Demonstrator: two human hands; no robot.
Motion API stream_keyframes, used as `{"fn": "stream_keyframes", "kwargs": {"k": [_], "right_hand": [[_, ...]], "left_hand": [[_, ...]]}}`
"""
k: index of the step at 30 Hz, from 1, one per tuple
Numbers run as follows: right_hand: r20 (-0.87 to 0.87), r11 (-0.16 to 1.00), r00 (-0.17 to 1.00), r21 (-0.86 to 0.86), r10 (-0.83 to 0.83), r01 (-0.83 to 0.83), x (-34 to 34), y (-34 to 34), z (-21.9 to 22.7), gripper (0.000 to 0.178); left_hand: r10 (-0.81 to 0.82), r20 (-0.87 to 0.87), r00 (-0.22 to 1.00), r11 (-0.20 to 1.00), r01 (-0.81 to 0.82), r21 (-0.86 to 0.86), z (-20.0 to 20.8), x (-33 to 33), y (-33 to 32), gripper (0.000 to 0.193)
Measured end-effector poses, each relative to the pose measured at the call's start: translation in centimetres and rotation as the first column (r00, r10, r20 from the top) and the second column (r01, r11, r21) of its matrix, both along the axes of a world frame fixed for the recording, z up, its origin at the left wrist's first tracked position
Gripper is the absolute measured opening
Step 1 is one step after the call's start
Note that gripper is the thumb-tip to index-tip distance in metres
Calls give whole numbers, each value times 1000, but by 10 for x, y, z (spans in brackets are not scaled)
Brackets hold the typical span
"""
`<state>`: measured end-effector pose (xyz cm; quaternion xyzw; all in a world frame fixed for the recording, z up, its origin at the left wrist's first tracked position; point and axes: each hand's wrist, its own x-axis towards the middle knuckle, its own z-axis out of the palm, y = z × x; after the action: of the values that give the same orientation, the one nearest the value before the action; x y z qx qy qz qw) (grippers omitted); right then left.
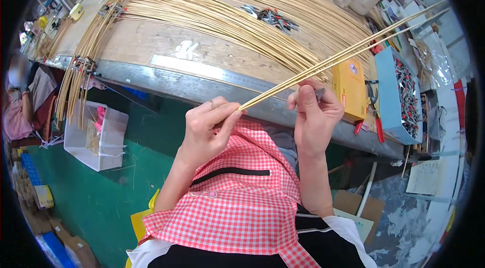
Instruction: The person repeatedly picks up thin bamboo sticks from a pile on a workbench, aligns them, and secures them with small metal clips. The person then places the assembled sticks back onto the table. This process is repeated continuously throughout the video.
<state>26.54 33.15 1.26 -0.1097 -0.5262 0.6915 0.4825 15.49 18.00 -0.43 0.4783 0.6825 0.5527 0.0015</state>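
Observation:
My left hand point(209, 126), with a ring on one finger, pinches the near ends of several thin straw-coloured sticks point(288, 84). The sticks slant up to the right, over the table edge, and fan apart at their far ends. Beside them, my right hand point(316, 116) is closed with its thumb raised and fingers curled. A small dark grey thing point(320, 93) shows between thumb and forefinger; its kind is too small to tell. Whether the right fingertips touch the sticks, I cannot tell.
Long bundles of similar sticks point(202, 10) cover the wooden table point(136, 40), with clips point(273, 18) heaped among them. A metal ruler point(212, 71) lies along the front edge. At right stand a yellow box point(348, 88), red-handled pliers point(374, 111) and a blue box of clips point(389, 96).

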Motion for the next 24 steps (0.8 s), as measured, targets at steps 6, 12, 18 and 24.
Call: {"fn": "stream_keyframes", "kwargs": {"k": [6, 12, 18, 24], "right_hand": [[287, 991, 953, 120, -94, 61, 12, 14, 10, 17], [350, 998, 936, 60, -35, 15, 19, 23, 14, 18], [314, 999, 949, -7, 37, -37, 20, 27, 14, 16], [244, 998, 970, -58, -5, 20, 14, 18, 8, 14]], "left_hand": [[82, -318, 945, 996, -89, -7, 2, -2, -4, 14], [66, -417, 906, 993, -101, -63, 7, 3, -6, 16], [66, -447, 892, 992, -105, -65, 4, 1, -4, 16], [71, -416, 907, 992, -106, -62, 1, -2, -2, 25]]}}
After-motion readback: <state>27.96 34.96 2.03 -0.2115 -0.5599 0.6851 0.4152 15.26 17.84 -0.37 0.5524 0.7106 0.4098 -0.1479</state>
